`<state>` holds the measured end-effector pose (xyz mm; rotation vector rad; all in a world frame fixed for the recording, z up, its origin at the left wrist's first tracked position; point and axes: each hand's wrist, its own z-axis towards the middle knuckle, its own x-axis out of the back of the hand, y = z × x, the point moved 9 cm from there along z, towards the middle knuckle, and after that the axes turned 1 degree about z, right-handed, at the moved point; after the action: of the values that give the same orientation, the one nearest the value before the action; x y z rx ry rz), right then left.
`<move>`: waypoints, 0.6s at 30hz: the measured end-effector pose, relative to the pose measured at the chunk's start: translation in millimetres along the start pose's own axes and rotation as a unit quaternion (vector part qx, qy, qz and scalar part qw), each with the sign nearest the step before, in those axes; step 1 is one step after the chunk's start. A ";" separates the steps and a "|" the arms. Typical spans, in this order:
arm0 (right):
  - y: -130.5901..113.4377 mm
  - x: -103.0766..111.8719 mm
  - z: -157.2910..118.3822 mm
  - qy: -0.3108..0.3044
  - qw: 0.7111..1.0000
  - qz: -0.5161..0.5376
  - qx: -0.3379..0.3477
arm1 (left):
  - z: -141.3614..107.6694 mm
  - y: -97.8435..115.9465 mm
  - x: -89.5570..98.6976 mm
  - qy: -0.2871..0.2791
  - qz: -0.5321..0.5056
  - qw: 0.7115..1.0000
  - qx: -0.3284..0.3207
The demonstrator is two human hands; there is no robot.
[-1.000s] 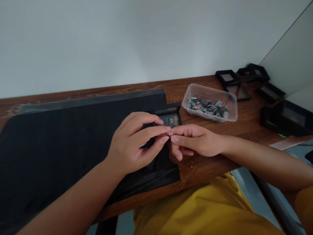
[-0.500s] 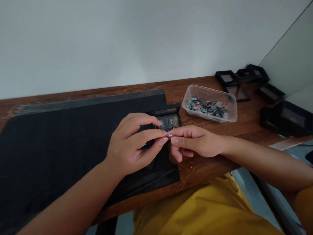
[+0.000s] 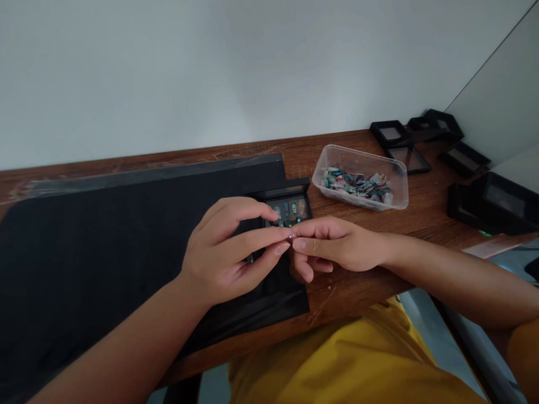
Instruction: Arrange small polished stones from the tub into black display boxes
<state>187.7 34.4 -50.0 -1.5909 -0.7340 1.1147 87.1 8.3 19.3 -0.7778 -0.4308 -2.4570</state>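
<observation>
A small, shiny pinkish press-on nail [image 3: 291,237] is pinched between my two hands and mostly covered by the fingertips. My left hand [image 3: 229,249] grips its left side with thumb and a finger, another finger reaching out above. On the right side, my right hand [image 3: 337,244] holds it between thumb and index finger, the other fingers curled below. Behind and partly under my hands lies an opened black display box [image 3: 310,210] with its lid tilted up. Several decorated nails [image 3: 293,208] in green, blue and clear tones rest in it; the left hand hides the rest.
A clear plastic tub [image 3: 402,185] of loose nails stands to the right of the box. Several black windowed boxes [image 3: 463,160] are piled at the table's right end. A black mat [image 3: 105,252] covers the left part of the wooden table [image 3: 425,210], against a pale wall.
The nail has turned slightly between the fingertips and shows less of its surface. My left hand has shifted a little down and left; the right hand stays nearly in place.
</observation>
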 end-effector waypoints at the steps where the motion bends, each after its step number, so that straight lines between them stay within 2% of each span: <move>1: -0.4 -0.2 0.1 -0.001 1.000 0.000 0.001 | -0.3 0.3 -0.3 -0.003 0.002 1.000 -0.004; 10: -2.0 -1.6 -1.2 -0.003 1.000 -0.007 -0.002 | -1.3 -0.4 -2.7 -0.028 0.015 0.999 -0.016; 18: -0.1 -1.2 0.6 -0.009 1.000 0.003 0.002 | -1.1 -2.8 -3.3 -0.029 0.006 1.000 0.010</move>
<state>186.7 33.7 -49.6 -1.5827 -0.7391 1.1363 87.4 11.4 16.0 -0.8440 -0.4699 -2.4202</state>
